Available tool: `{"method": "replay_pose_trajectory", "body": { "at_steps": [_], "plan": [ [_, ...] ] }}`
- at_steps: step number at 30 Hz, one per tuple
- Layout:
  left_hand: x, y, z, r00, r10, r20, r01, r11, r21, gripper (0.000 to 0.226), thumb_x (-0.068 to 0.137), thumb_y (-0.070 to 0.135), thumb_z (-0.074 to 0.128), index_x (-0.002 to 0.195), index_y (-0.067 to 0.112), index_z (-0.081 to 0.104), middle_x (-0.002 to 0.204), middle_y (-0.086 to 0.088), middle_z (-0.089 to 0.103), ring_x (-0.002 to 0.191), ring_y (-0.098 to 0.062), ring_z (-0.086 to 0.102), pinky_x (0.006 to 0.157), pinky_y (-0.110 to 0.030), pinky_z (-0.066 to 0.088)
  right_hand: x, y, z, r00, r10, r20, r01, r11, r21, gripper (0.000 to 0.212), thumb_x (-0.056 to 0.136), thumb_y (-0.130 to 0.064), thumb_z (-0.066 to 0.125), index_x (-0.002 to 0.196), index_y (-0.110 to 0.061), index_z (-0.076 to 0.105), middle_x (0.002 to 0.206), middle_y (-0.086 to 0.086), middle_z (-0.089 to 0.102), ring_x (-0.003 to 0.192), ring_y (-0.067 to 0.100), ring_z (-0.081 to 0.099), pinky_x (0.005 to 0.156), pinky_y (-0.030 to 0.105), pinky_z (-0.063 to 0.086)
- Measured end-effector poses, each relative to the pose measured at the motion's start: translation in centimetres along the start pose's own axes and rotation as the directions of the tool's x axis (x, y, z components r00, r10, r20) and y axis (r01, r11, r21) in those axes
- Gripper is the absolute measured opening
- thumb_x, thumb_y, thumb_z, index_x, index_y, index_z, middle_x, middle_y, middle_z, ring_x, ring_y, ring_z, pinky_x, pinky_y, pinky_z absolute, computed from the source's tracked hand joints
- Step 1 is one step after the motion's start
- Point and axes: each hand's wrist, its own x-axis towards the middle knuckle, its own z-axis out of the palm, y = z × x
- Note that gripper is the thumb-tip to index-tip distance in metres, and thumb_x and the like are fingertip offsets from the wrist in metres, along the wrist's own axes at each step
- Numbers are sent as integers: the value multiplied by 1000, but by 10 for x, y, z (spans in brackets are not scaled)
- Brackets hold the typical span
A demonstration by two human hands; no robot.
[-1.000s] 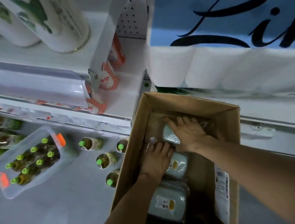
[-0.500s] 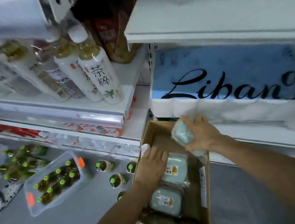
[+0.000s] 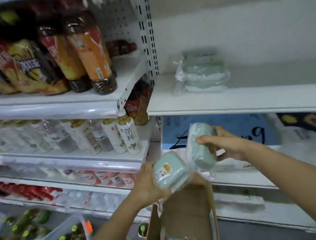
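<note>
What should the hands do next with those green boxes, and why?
Probably raise the right hand and set its green box on the white shelf beside the stack of matching boxes. The left hand holds a second green box, both above the cardboard carton, so shelving looks next.

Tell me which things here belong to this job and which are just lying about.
In use: left hand with labelled green box; right hand with wrapped green box; cardboard carton; shelf stack.
Lying about: tea bottles; blue pack; clear tub.

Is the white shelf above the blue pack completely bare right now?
No, a stack of wrapped green boxes sits on that white shelf, near its left end.
</note>
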Motion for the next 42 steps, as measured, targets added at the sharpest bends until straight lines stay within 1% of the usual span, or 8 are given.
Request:
{"method": "replay_pose_trajectory", "body": {
  "at_steps": [3,11,19,24,28,32,38,42],
  "plan": [
    [0,24,-28,996,77,-32,-78,997,-12,88,44,45,81,117,39,32,113,6,47,106,-15,52,85,-40,55,-19,-28,-5,999,-36,-8,36,996,84,74,57,-55,81,117,-23,51,112,5,64,99,23,64,77,40,57],
    [-6,95,-95,968,231,-100,-236,971,-39,84,47,38,81,118,38,36,113,5,50,103,-13,55,84,-36,56,-60,-95,-36,988,-129,-79,138,984,115,71,52,-62,75,104,-14,68,97,4,70,86,21,64,86,40,55],
    [15,148,-119,941,308,-139,-319,945,-65,86,52,36,83,124,37,36,113,6,48,103,-15,54,82,-34,56,-66,-134,-85,976,-167,-141,199,944,264,47,58,-50,76,93,-19,66,85,4,61,73,16,50,67,28,44],
    [45,169,-132,928,307,-211,-324,945,-50,87,53,37,83,126,38,35,113,8,46,102,-15,53,78,-37,58,-47,-153,-119,960,-203,-191,263,886,381,22,78,-43,70,87,-24,64,80,4,57,66,16,54,55,26,54],
    [70,181,-143,924,275,-265,-305,949,-79,85,59,29,87,126,35,35,117,7,48,102,-10,53,80,-31,56,-13,-177,-142,940,-143,-311,278,847,453,32,85,-47,64,90,-16,56,69,6,52,51,17,55,44,27,54],
    [91,189,-145,920,282,-271,-300,953,-26,86,59,35,86,128,35,36,116,10,48,101,-7,51,74,-21,48,38,-204,-152,936,-70,-345,232,860,455,46,80,-54,68,95,-14,55,71,8,52,43,17,53,39,26,51],
    [116,200,-151,938,254,-236,-281,956,-84,87,53,38,85,127,39,38,117,12,50,107,-9,52,92,-35,51,100,-230,-156,942,-73,-328,189,922,338,31,85,-44,68,89,-15,58,64,4,45,48,18,49,43,22,49],
    [124,206,-157,931,244,-270,-280,954,-103,81,61,30,88,125,37,39,114,14,48,99,-1,51,74,-17,45,127,-237,-156,933,-46,-358,146,955,258,28,87,-38,66,89,-11,58,70,8,52,53,20,52,42,23,47]
  ]
}}
